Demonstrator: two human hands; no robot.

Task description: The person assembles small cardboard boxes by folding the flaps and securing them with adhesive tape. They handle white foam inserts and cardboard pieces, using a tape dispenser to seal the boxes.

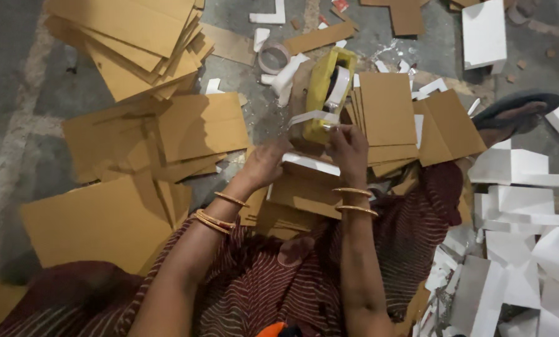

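I sit on the floor with a small brown cardboard piece (301, 187) on my lap. My left hand (264, 161) grips its left edge, where a white strip (311, 164) lies across the top. My right hand (348, 148) pinches the white tape end coming off a yellow tape dispenser (323, 93) that stands just beyond my fingers. Gold bangles ring both wrists.
Stacks of brown cardboard sheets (136, 43) lie at the left and back; a neat pile of cut pieces (388, 112) sits right of the dispenser. White foam boards (516, 237) heap at the right. A tape roll (273, 57) and a sandal (516, 109) lie on the concrete floor.
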